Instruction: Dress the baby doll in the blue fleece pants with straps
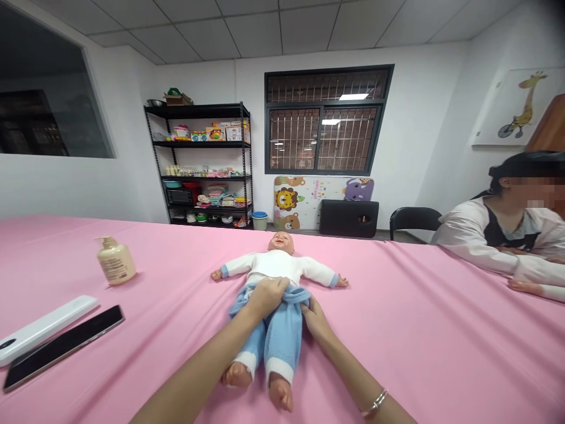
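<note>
A baby doll [282, 242] lies on its back on the pink cloth, arms spread and feet toward me. It wears a white top [274, 264] with blue cuffs and blue pants [282, 335] with white cuffs, the waistband bunched at the hips. My left hand [268, 296] is closed on the front of the waistband, its fingertips partly hidden in the fabric. At the doll's hip on the right, my right hand [315, 318] grips the side of the waistband; some of its fingers are behind the cloth. A bracelet circles my right wrist.
On the left of the pink-covered table [176, 253] are a pump bottle [115, 262], a white elongated device [48, 327] and a dark phone [66, 347]. A person [498, 229] sits at the right, near another doll's arm [527, 287]. Shelves [200, 144] stand behind.
</note>
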A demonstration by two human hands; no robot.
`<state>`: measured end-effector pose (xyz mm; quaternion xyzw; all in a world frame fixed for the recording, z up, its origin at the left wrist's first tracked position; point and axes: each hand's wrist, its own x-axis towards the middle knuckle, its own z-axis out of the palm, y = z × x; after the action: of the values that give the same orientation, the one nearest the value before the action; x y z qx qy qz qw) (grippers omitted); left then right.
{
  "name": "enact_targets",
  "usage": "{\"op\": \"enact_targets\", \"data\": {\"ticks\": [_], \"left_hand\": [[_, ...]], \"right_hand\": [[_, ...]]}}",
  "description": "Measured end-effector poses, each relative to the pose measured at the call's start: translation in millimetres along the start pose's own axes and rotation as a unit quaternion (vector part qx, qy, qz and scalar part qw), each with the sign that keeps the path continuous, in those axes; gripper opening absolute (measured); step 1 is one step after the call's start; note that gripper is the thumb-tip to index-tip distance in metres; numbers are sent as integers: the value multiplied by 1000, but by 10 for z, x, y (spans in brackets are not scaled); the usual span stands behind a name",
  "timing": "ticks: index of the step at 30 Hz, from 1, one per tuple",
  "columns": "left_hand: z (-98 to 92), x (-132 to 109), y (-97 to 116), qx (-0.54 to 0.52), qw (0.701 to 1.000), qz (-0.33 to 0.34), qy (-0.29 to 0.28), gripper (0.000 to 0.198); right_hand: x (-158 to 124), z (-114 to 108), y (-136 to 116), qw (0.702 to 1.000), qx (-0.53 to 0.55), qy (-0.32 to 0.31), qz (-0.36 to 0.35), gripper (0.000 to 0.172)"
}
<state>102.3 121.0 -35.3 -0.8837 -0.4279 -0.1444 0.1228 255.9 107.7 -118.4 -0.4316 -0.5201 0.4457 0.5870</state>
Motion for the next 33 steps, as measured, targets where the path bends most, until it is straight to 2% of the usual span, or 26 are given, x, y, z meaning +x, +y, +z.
{"op": "enact_targets", "data": {"ticks": [2,3,6,8,11,12,14,16,18,20,22,25,27,29,30,33], "left_hand": [[-63,-2,-92,-1,999,37,34,12],[-93,-27,-163,-19,998,29,59,12],[-125,-212,-445,-154,977,-84,122,46],[-79,-403,-631,-307,936,-146,88,63],[55,-663,-791,-523,838,-155,6,70],[103,-714,-802,-562,811,-160,5,66],[182,-744,-773,-594,782,-181,45,52],[224,-697,-703,-598,774,-191,88,43],[222,-625,-631,-601,771,-181,106,39],[180,-579,-583,-611,768,-172,88,38],[107,-582,-574,-617,767,-172,46,39],[-21,-664,-626,-625,760,-176,-2,43],[-83,-737,-687,-648,745,-154,-29,56],[-102,-796,-746,-664,734,-127,-59,64],[-94,-813,-769,-660,739,-125,-59,58],[-19,-807,-792,-617,766,-181,15,27]], "right_hand": [[16,-78,38,999,-41,19,-14,15],[22,-116,55,997,-58,37,-18,14],[22,-181,58,993,-76,92,-24,22],[7,-163,4,993,-62,91,-38,32],[-41,-73,-141,998,-35,32,-49,40],[-62,-37,-192,998,-32,3,-49,39],[-110,29,-280,997,-41,-48,-42,36],[-155,84,-341,995,-74,-61,-26,31],[-183,120,-373,993,-102,-59,-10,30],[-180,122,-376,993,-94,-77,-3,31],[-147,80,-347,994,-66,-81,10,29],[-77,-47,-261,996,-38,29,72,23],[-53,-123,-210,990,-42,86,100,24],[-67,-150,-196,989,-64,99,86,28],[-88,-142,-206,990,-79,98,61,30],[-173,-59,-291,990,-114,73,-47,41]]}}
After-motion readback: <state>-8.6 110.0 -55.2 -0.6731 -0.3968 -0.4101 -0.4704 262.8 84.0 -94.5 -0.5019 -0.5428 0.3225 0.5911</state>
